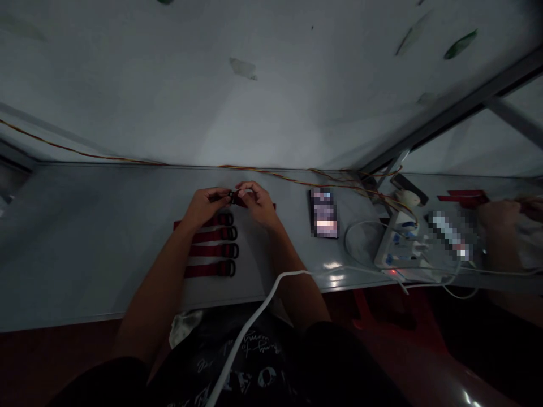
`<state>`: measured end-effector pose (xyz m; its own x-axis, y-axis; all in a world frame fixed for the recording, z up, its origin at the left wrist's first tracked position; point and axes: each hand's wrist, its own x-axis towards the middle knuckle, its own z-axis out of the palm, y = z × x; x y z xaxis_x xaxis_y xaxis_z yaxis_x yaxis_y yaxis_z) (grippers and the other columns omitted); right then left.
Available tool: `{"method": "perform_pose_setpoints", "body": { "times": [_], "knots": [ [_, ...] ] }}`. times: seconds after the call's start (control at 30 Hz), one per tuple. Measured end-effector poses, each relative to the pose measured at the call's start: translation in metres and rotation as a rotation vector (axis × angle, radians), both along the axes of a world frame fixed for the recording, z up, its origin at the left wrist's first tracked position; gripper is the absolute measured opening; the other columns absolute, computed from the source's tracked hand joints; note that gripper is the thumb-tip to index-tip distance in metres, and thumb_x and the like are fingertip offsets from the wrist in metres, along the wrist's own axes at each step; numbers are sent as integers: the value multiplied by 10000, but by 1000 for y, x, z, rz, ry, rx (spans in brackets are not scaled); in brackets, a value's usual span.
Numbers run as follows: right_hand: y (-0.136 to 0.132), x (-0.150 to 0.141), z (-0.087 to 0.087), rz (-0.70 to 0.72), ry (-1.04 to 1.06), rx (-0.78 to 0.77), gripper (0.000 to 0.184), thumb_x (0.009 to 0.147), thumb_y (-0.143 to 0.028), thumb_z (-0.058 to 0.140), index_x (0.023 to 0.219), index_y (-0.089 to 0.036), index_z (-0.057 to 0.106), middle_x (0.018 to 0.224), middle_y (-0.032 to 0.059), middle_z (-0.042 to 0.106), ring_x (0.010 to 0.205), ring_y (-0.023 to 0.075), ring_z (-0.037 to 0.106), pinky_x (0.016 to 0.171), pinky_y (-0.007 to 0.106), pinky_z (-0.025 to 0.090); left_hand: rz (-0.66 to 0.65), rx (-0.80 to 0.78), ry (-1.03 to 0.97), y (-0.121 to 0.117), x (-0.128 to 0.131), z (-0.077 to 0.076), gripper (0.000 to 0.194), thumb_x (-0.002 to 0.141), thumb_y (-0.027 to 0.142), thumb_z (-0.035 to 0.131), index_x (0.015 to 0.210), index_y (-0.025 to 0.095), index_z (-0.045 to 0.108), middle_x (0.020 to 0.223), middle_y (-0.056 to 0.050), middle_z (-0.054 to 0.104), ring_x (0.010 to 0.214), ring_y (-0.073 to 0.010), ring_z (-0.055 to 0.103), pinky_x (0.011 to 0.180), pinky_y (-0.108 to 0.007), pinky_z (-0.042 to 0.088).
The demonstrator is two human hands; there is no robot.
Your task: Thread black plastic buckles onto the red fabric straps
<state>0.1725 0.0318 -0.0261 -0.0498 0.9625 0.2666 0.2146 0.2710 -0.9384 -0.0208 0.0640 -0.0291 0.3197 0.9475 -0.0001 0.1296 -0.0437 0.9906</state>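
Both my hands meet above the grey table, pinching a short red webbing strap (241, 200) with a small black buckle. My left hand (204, 207) has its fingertips closed at the buckle end. My right hand (259, 204) is closed on the red webbing, and a bit of strap sticks out past its far side. Just below, several similar red straps (206, 251) lie side by side, their black rings (231, 250) all facing right. My left forearm and hand cover part of these straps.
Right of my hands lies a phone (324, 213). Beyond it are a white power strip (390, 249) with plugs and a second blurred device (449, 234). A white cable (271, 294) crosses in front of me. Another person's hands (500, 217) work near red straps at far right.
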Motion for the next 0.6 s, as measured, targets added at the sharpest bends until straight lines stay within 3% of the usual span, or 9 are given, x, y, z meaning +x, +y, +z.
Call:
{"method": "perform_pose_setpoints", "body": {
  "times": [0.13, 0.33, 0.43, 0.6],
  "knots": [
    [-5, -4, 4, -62, 63, -37, 337, 943, -556, 599, 986, -227, 661, 865, 25, 686, 778, 166, 618, 756, 303, 521, 94, 121, 190, 3, 1, -2, 354, 751, 436, 783, 997, 184, 811, 982, -90, 805, 909, -258, 728, 888, -382, 562],
    [-2, -12, 2, -190, -299, 5, 114, 881, -311, 697, 891, -236, 782, 860, 45, 760, 829, 213, 641, 854, 369, 509, 30, 35, 54, 1, 3, -3, 412, 772, 495, 776, 1028, 174, 803, 989, -94, 805, 913, -252, 736, 872, -373, 575],
    [1, -12, -2, -212, -345, 7, 98, 883, -280, 695, 877, -247, 787, 882, 41, 780, 880, 226, 644, 872, 376, 509, 22, 6, 11, -2, 3, 0, 413, 774, 511, 788, 1020, 180, 807, 994, -89, 806, 919, -247, 735, 883, -370, 579],
    [2, -12, -5, -205, -378, 34, 78, 885, -267, 695, 884, -248, 771, 895, 38, 780, 887, 224, 637, 897, 380, 509, 22, 85, 85, -4, 4, 7, 347, 788, 474, 776, 993, 196, 812, 1028, -79, 806, 981, -258, 730, 949, -384, 564]
  ]
}}
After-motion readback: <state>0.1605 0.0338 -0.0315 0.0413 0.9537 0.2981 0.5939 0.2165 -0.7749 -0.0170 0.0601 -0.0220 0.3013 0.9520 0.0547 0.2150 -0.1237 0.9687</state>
